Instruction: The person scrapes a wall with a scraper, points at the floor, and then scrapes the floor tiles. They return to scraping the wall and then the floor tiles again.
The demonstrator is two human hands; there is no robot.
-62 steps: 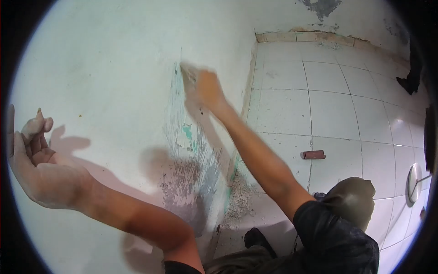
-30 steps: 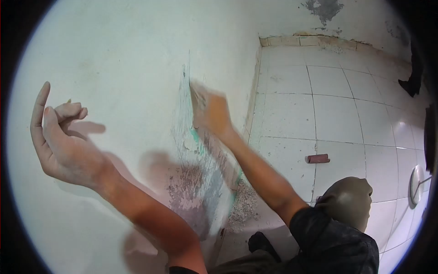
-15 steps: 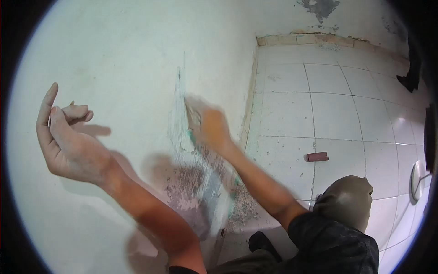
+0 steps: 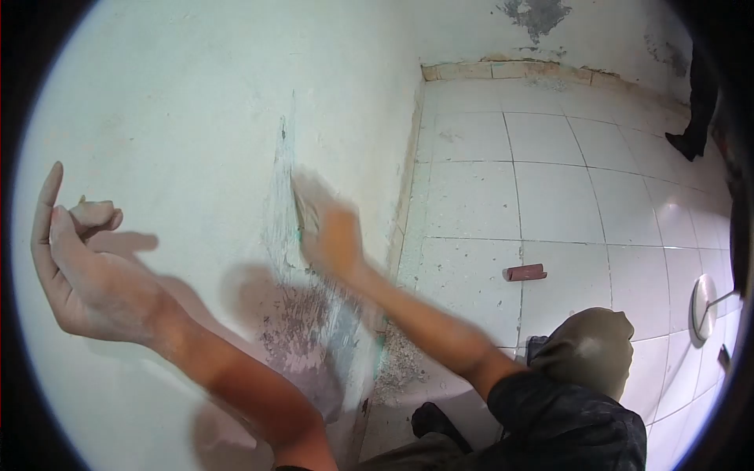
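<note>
A pale wall (image 4: 188,102) fills the left side, with a scraped patch (image 4: 302,314) showing grey and brownish layers under the paint. My right hand (image 4: 336,239), smeared by motion, is closed at the upper part of that patch. A thin scraper (image 4: 305,206) seems to be in its grip, its edge towards the wall; the blur hides most of it. Farther left, my dusty left hand (image 4: 102,275) is held by the wall, one finger stretched upward and others bent. I see no tool in it.
Crumbled debris (image 4: 400,363) lies along the wall's foot. On the white tiled floor (image 4: 471,196) rests a rolled dark red sheet (image 4: 526,272). A round white object (image 4: 704,306) stands at the right. Another person's leg (image 4: 695,118) shows at the upper right.
The view has shifted, so the whole scene sits further left. Against the scraped patch, my right hand is slightly lower. My left hand keeps its pose.
</note>
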